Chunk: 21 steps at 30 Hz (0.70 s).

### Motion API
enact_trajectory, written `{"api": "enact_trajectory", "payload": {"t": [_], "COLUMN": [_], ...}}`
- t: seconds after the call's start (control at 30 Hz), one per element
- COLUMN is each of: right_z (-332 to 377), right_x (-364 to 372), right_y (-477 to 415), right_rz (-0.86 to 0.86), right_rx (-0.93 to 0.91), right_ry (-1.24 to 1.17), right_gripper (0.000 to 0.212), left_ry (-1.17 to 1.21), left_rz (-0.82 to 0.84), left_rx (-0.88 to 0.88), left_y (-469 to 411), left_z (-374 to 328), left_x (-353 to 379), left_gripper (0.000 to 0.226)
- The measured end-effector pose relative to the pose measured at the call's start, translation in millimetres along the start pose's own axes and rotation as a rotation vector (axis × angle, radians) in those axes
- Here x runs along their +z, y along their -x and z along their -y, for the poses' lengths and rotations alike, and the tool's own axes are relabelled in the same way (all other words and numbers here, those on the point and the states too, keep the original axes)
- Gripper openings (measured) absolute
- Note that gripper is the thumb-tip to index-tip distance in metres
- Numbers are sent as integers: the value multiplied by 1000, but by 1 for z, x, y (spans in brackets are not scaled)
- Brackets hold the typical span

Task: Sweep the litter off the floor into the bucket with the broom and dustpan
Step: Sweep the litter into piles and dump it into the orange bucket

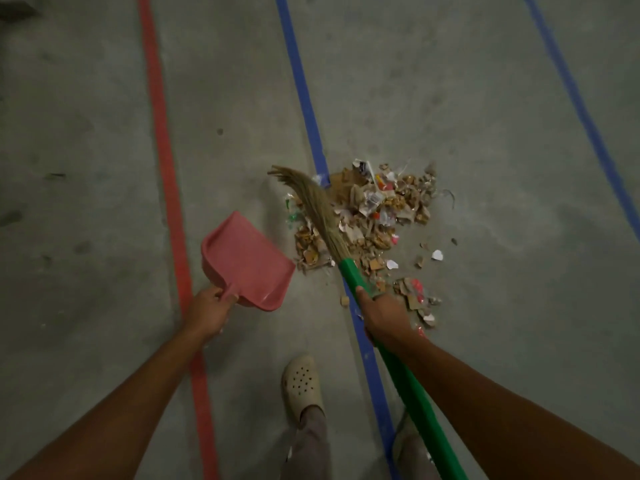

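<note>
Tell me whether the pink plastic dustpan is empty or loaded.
Empty: the pink plastic dustpan shows a bare inside; the litter pile lies on the floor beside it.

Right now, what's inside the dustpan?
No litter shows inside: the pink dustpan, held by the left hand, shows a bare tray. The litter pile lies on the floor beside it. Whatever is beneath the pan is covered.

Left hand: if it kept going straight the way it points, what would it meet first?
The left hand, pushing the dustpan it holds ahead of it, would likely meet the near edge of the litter first, then the broom bristles. How high the pan sits is unclear.
</note>
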State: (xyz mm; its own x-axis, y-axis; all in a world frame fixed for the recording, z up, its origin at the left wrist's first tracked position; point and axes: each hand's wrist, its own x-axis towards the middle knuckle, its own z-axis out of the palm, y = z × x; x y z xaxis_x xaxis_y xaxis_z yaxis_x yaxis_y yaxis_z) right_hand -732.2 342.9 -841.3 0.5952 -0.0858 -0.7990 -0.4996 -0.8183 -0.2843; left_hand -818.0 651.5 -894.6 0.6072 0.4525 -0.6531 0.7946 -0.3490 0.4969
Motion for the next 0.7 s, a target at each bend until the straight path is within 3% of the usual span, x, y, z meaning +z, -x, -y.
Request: {"api": "enact_trajectory", "payload": {"t": [0.2, 0.37, 0.53, 0.7], "right_z": [-48, -137, -226, -288], "right_x": [57, 54, 21, -18], "right_y": [-119, -136, -114, -70], "right_rz": [16, 52, 5, -84], "right_rx": [3, -20, 190, 146], "right_ry": [197, 402, 201, 96], "right_gripper": [67, 52, 56, 53], "left_ry": [-138, -190, -220, -150], "left_rz": [106, 207, 305, 417], "left_rx": [4, -35, -61, -52], "left_y": [-81, -105, -88, -60], "left_z": [53, 59, 34, 2], "left_x": [59, 98, 133, 170], "left_gripper": [36, 35, 35, 41]}}
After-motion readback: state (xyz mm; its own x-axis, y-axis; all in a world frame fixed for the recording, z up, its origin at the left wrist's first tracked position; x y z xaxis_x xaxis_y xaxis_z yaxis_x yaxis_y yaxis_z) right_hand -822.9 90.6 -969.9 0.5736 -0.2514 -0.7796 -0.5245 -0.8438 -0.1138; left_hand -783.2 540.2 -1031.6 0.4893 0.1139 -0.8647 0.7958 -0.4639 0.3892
